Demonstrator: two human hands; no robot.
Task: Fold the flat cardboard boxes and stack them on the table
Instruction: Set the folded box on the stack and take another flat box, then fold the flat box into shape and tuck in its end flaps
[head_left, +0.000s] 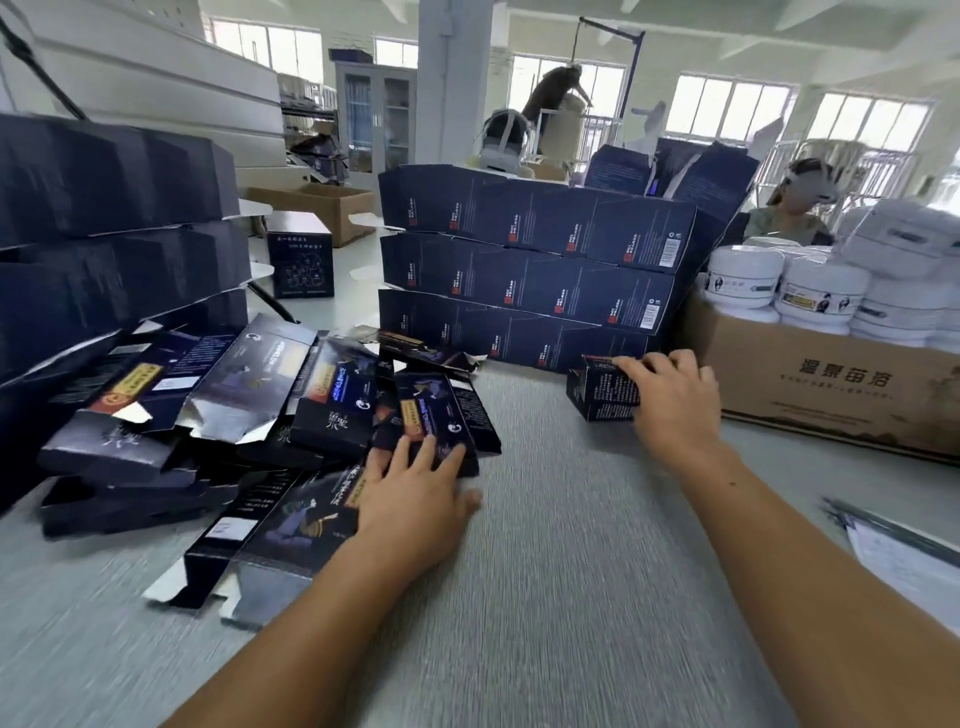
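View: head camera, looking down at the table.
Table (545, 545): grey, and it fills the bottom and middle of the view.
Flat boxes (249, 410): a messy heap of dark flat cardboard boxes lies on the left part of the table. Some show shiny silver insides.
Left hand (415, 499): it lies on the right side of the heap. The fingers are straight and spread, and the tips touch a flat box. It grasps nothing.
Folded box (597, 389): one small dark box, already folded up, stands on the right part of the table. It is just in front of the box wall and just beside the brown carton.
Right hand (670, 400): it grasps the folded box. The fingers curl over the top and the palm is on the right side.
Box wall (519, 270): three rows of dark boxes, one on top of another, stand toward the far edge, in the middle.
Left stack (104, 218): more dark boxes are piled high by the left edge.
Brown carton (831, 384): it sits by the right edge, with white jars (743, 278) in it.
Paper (909, 566): it lies near the right edge, on the near side.
Person (795, 208): sits behind the brown carton, wearing a headset.
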